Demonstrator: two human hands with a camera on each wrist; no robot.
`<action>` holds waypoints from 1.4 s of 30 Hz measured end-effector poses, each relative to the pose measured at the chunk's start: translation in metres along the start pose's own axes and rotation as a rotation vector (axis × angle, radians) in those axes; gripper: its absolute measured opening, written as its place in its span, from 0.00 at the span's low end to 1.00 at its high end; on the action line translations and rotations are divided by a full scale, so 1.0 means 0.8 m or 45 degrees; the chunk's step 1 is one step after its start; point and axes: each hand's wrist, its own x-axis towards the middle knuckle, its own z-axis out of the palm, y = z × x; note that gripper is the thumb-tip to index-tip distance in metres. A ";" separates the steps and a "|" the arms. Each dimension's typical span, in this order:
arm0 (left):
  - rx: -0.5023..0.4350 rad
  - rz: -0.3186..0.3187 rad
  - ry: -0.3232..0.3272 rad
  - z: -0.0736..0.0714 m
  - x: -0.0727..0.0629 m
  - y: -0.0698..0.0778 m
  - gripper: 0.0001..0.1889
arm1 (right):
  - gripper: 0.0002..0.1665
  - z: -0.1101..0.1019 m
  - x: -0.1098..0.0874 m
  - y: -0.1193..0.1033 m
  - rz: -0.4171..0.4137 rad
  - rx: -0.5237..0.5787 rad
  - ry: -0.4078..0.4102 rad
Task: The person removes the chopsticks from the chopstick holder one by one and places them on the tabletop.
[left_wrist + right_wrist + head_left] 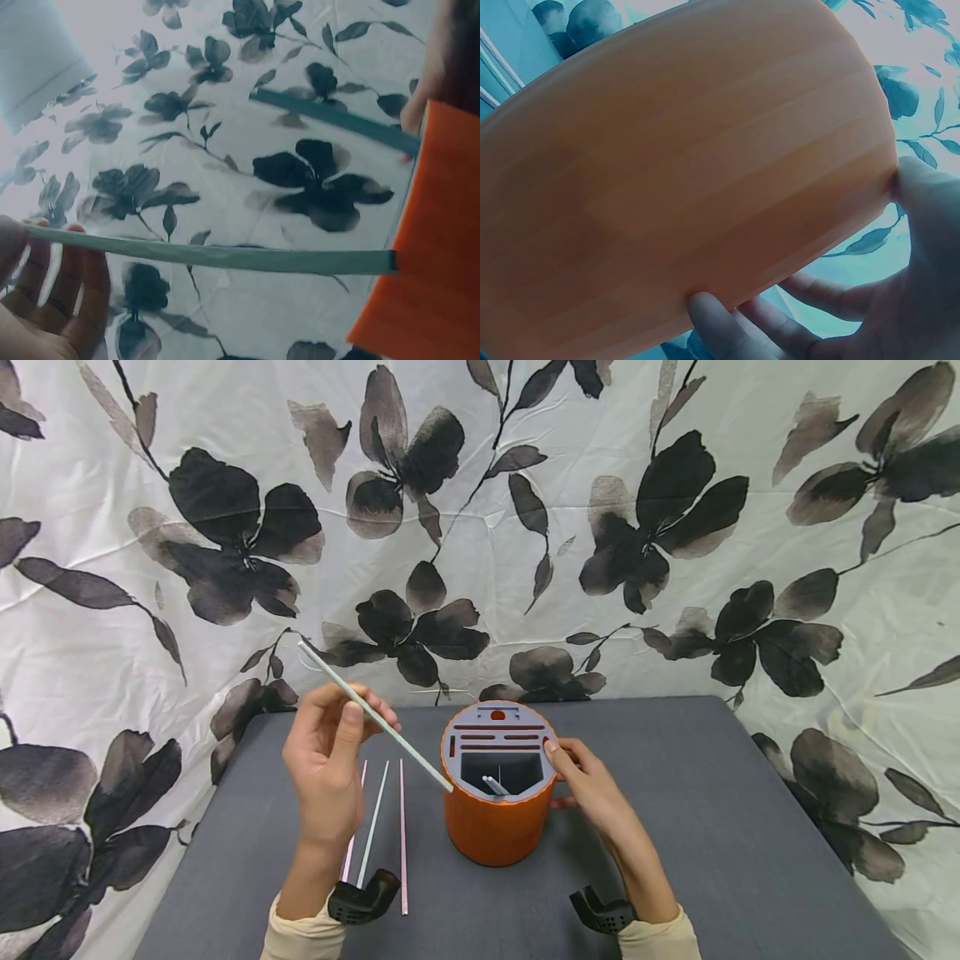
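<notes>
My left hand (330,760) pinches a long pale green straw (405,745) between thumb and fingers. The straw slants down to the right, its lower end close to the front rim of the orange round container (495,835). My right hand (596,785) grips the container from the right, thumb at the top rim and fingers against the side (720,187). The container's grey lid (501,717) has several slots and a larger square opening, where short straw ends (492,785) show. From the left wrist, one straw (337,120) sticks out past the rim.
On the dark grey table (675,760), left of the container, lie a pink straw (402,835), a whitish straw (372,827) and another pink straw (349,856) partly behind my left wrist. A floral cloth (525,568) hangs behind the table.
</notes>
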 end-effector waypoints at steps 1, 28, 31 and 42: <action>0.021 -0.033 0.003 -0.003 0.001 0.000 0.08 | 0.37 0.000 0.001 0.000 0.005 -0.001 -0.001; 0.729 -1.081 0.083 -0.156 -0.033 -0.041 0.20 | 0.35 0.002 0.002 0.003 -0.018 0.015 0.003; 0.781 -1.146 0.100 -0.175 -0.040 -0.044 0.19 | 0.35 0.003 0.001 0.002 -0.016 0.012 0.003; 0.903 -1.349 0.150 -0.233 -0.069 -0.064 0.21 | 0.34 0.002 -0.001 -0.001 -0.010 0.017 0.012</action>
